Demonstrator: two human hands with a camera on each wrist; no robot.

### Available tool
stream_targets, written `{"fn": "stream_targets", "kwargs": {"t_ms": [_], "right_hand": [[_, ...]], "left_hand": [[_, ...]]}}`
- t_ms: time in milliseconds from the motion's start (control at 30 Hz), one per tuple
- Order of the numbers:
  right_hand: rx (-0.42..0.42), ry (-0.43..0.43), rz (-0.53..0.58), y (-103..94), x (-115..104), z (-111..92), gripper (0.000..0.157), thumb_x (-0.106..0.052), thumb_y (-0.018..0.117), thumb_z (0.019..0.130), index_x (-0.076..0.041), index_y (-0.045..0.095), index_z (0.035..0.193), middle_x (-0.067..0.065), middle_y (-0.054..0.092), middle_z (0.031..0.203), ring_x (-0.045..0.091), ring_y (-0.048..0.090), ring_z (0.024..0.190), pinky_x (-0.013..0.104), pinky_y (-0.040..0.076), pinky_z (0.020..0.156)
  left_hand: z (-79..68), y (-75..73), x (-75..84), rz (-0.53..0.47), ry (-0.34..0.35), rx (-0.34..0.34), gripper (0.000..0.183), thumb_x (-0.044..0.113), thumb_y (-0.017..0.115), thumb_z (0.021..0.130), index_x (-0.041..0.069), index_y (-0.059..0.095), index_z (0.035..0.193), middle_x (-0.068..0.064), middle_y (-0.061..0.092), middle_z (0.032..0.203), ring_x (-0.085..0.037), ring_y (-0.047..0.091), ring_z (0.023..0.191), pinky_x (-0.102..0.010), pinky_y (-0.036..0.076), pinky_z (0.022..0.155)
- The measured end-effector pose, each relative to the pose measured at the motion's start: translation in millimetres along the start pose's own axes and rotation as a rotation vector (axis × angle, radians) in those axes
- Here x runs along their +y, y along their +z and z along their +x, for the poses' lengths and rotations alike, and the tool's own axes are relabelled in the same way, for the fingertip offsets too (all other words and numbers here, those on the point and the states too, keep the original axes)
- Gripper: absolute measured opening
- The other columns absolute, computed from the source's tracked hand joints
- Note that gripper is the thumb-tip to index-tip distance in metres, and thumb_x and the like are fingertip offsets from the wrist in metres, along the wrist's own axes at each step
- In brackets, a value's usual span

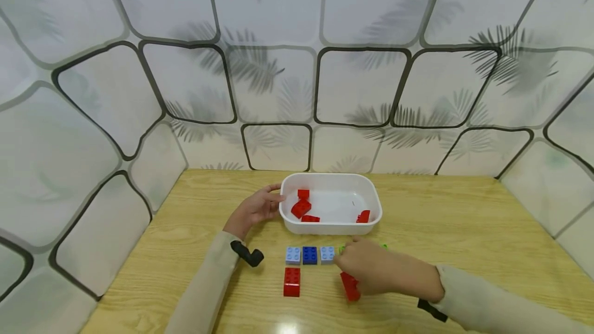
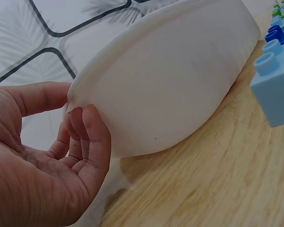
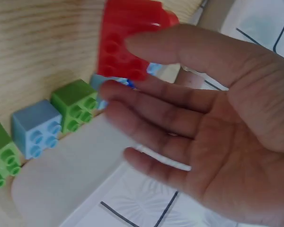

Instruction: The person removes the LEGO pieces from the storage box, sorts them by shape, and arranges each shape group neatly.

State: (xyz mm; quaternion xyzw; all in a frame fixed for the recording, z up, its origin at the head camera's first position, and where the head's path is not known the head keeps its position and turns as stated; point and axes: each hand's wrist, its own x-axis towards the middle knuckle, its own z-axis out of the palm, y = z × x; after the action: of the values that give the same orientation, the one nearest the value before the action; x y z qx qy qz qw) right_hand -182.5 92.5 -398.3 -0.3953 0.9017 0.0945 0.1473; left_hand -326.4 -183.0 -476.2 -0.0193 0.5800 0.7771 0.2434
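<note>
The left hand [image 1: 258, 207] grips the left end of the white tub [image 1: 329, 228]; worktop [image 1: 445, 210] stretches past its right. Nearer, the right hand [image 1: 373, 266] pinches a red brick [image 1: 349, 287], well apart from a second red brick [image 1: 292, 282].

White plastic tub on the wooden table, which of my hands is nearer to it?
Left. Your left hand grips the white plastic tub at its left end; your right hand is just in front of its right half.
</note>
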Motion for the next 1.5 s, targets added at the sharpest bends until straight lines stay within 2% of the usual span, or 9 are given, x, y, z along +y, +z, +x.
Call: {"fn": "stream_targets", "kwargs": {"t_ms": [133, 333, 500, 667, 800, 1000, 1267, 1500], "right_hand": [[-0.033, 0.031, -0.028, -0.9, -2, 0, 0.034, -0.017, 0.089, 0.076, -0.015, 0.071, 0.105, -0.006, 0.07, 0.089, 0.011, 0.059, 0.084, 0.035, 0.048, 0.101], [-0.007, -0.02, -0.061, 4.1, -7, 4, 0.033, -0.018, 0.086, 0.078, -0.015, 0.073, 0.109, -0.006, 0.073, 0.096, 0.011, 0.062, 0.086, 0.033, 0.051, 0.093], [0.004, -0.047, -0.079, 3.0, -12, 9, 0.028, -0.017, 0.084, 0.08, -0.016, 0.073, 0.106, -0.008, 0.071, 0.091, 0.01, 0.059, 0.081, 0.03, 0.048, 0.086], [-0.022, -0.048, -0.105, -0.5, -17, 13, 0.03, -0.017, 0.087, 0.078, -0.018, 0.073, 0.105, -0.008, 0.069, 0.086, 0.01, 0.058, 0.081, 0.029, 0.046, 0.085], [-0.02, -0.062, -0.105, -0.6, -21, 20, 0.028, -0.018, 0.084, 0.081, -0.017, 0.073, 0.107, -0.007, 0.07, 0.086, 0.009, 0.057, 0.08, 0.027, 0.045, 0.082], [0.024, -0.09, -0.085, 3.9, -22, 24, 0.03, -0.017, 0.078, 0.085, -0.015, 0.073, 0.114, -0.005, 0.073, 0.096, 0.01, 0.063, 0.088, 0.027, 0.046, 0.082], [0.117, -0.137, -0.086, 13.7, -17, 25, 0.025, -0.021, 0.079, 0.084, -0.015, 0.072, 0.107, -0.004, 0.072, 0.091, 0.011, 0.063, 0.084, 0.027, 0.047, 0.078], [0.17, -0.171, -0.051, 17.4, -18, 25, 0.022, -0.024, 0.078, 0.086, -0.016, 0.072, 0.106, -0.006, 0.073, 0.092, 0.009, 0.064, 0.086, 0.031, 0.051, 0.088]], "left_hand": [[-1.0, -0.1, 0.1, -0.006, 0.001, 0.006, 0.056, 0.003, 0.056, 0.102, 0.007, 0.033, 0.153, -0.006, 0.064, 0.116, -0.012, 0.064, 0.084, -0.023, 0.057, 0.072], [-0.7, 0.7, -0.3, -0.003, -0.003, 0.002, 0.056, 0.003, 0.055, 0.102, 0.007, 0.033, 0.153, -0.003, 0.065, 0.113, -0.011, 0.064, 0.084, -0.023, 0.057, 0.072], [-0.7, 0.3, 0.2, 0.003, 0.002, 0.003, 0.057, 0.003, 0.056, 0.101, 0.007, 0.033, 0.153, -0.002, 0.067, 0.11, -0.011, 0.065, 0.083, -0.023, 0.057, 0.071], [-0.7, -1.7, 0.6, -0.007, 0.002, -0.002, 0.057, 0.004, 0.056, 0.102, 0.007, 0.033, 0.154, -0.002, 0.067, 0.111, -0.011, 0.066, 0.083, -0.023, 0.058, 0.072], [-0.1, -2.2, 0.9, -0.006, 0.006, 0.002, 0.056, 0.004, 0.056, 0.101, 0.007, 0.033, 0.153, -0.001, 0.068, 0.108, -0.01, 0.066, 0.082, -0.024, 0.058, 0.072], [1.1, -0.6, 1.0, -0.005, -0.003, 0.012, 0.054, 0.003, 0.055, 0.101, 0.008, 0.035, 0.152, 0.002, 0.07, 0.1, -0.01, 0.066, 0.079, -0.025, 0.057, 0.071], [1.4, 1.2, 2.3, 0.006, -0.006, 0.02, 0.055, 0.003, 0.055, 0.101, 0.008, 0.035, 0.151, 0.001, 0.069, 0.103, -0.01, 0.066, 0.078, -0.025, 0.056, 0.071], [1.5, -0.1, 1.4, -0.014, -0.005, 0.008, 0.053, 0.002, 0.055, 0.101, 0.008, 0.036, 0.15, 0.002, 0.071, 0.099, -0.01, 0.067, 0.08, -0.026, 0.057, 0.071]]}}
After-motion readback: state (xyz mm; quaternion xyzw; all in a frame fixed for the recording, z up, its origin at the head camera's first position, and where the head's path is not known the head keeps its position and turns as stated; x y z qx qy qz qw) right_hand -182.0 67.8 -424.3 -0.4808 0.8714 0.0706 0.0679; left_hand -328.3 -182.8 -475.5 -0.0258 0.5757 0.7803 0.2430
